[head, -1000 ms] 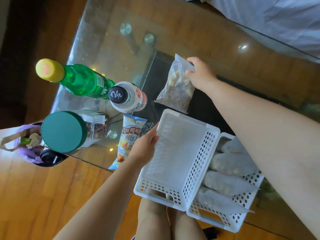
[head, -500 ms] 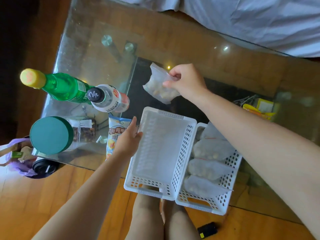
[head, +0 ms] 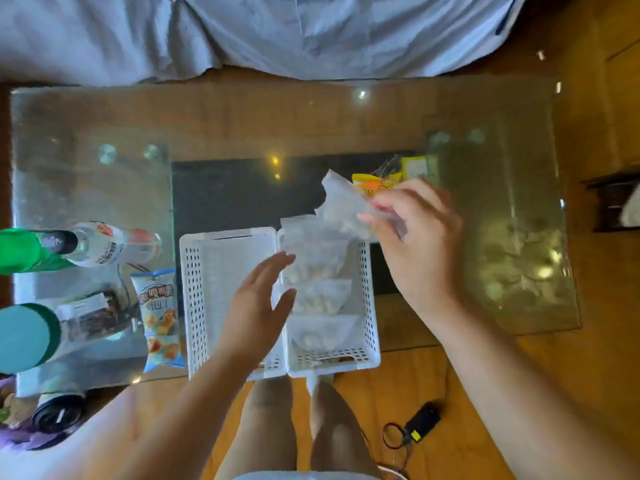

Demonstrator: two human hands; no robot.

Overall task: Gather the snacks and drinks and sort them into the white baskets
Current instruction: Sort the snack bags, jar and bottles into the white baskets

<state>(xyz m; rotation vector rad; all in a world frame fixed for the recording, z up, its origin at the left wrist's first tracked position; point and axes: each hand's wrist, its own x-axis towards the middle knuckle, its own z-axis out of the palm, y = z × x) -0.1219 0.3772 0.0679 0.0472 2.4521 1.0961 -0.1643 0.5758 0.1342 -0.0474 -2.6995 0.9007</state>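
Note:
Two white perforated baskets stand side by side at the near edge of the glass table. The left basket (head: 204, 271) holds nothing that I can see. The right basket (head: 365, 289) holds several clear bags of snacks (head: 318, 299). My right hand (head: 415, 244) pinches another clear snack bag (head: 341, 209) above the far end of the right basket. My left hand (head: 258, 306) hovers flat and open over the wall between the two baskets, holding nothing.
At the table's left stand a green bottle (head: 20, 251), a white drink bottle (head: 104, 242), a jar with a teal lid (head: 27, 337) and a blue snack packet (head: 159, 317). Yellow packets (head: 381, 183) lie behind my right hand. A black device with cables (head: 420, 422) lies on the wooden floor.
My right hand carried the clear bag from the far middle of the table to above the right basket. My left hand let go of the left basket's rim and lifted open.

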